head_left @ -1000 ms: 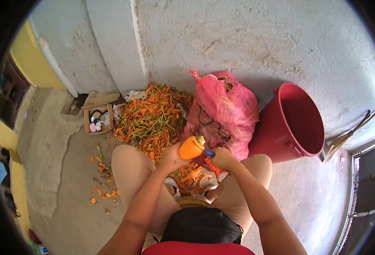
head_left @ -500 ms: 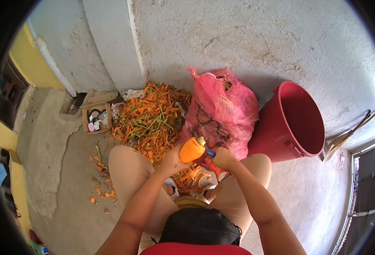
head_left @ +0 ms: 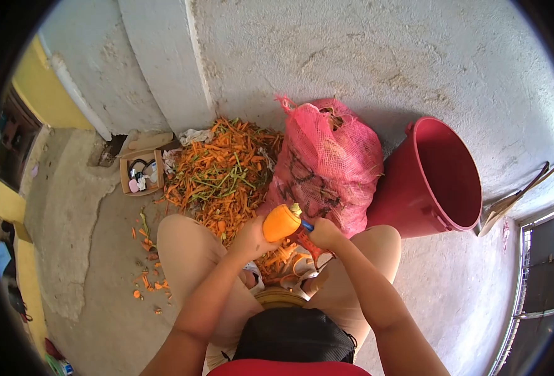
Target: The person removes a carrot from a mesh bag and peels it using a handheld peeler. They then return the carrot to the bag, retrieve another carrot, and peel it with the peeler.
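Observation:
A thick orange carrot [head_left: 280, 224] with a pale stem end pointing up sits in my left hand [head_left: 250, 241], whose fingers wrap round its lower part. My right hand [head_left: 327, 235] is closed on a small blue-handled tool [head_left: 307, 226]. The tool's blue end lies right beside the carrot's top; its working part is hidden, so I cannot tell its exact kind. Both hands are held above the floor between my knees. Below them, orange carrot peelings [head_left: 281, 255] lie scattered near my feet.
A large heap of carrot peelings and green stems [head_left: 226, 169] lies against the wall. Beside it stand a full pink mesh sack [head_left: 327, 169] and a big red bin [head_left: 396, 194]. A small cardboard box [head_left: 142, 190] with odds and ends is at the left. A dustpan-like object [head_left: 496, 216] leans at the right.
Both hands, with the carrot and the blue-handled tool, have shifted slightly to the left. The grips look the same, and the tool stays close to the carrot's top.

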